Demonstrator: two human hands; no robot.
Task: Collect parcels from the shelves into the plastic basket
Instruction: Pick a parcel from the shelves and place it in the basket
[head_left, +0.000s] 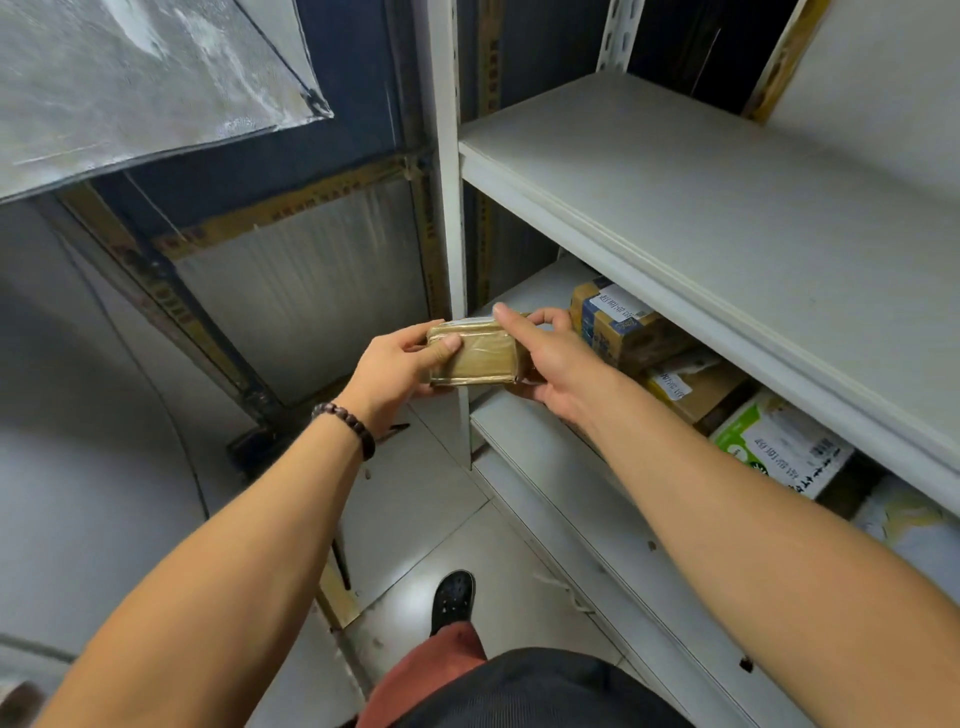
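Parcel (475, 358): small, flat, brown, wrapped in glossy clear tape. It's held in the air between both hands, just in front of the shelf unit's white corner post (447, 208), about level with the middle shelf (540, 291). It rests on nothing.

Left hand (395, 374): grips the parcel's left end, thumb across the top face, fingers curled underneath. Dark beaded bracelet (345, 423) on that wrist.

Right hand (550, 358): holds the parcel's right end. The index finger lies straight along the far top edge and the other fingers curl around the end. Contact under the parcel is hidden.

Middle shelf, in a row to the right of the hands:
- blue-and-brown box (618, 327) with a white label, just beside the right hand
- brown carton (696, 387), also white-labelled, next to it
- green-and-white box (779, 447) further along
- pale bag (914, 525) at the frame edge, partly hidden by the shelf above

Top shelf (727, 208): white board overhanging that row. Lower shelf (545, 452): white board under the right forearm.

Floor (441, 499): pale tiles. A black perforated shoe (453, 597) stands on it near the unit's base, with a red-brown trouser leg (431, 670) above it.

Left of the post: dark blue wall panel (337, 104) with yellow tape strips, and a translucent plastic sheet (130, 78) at top left.
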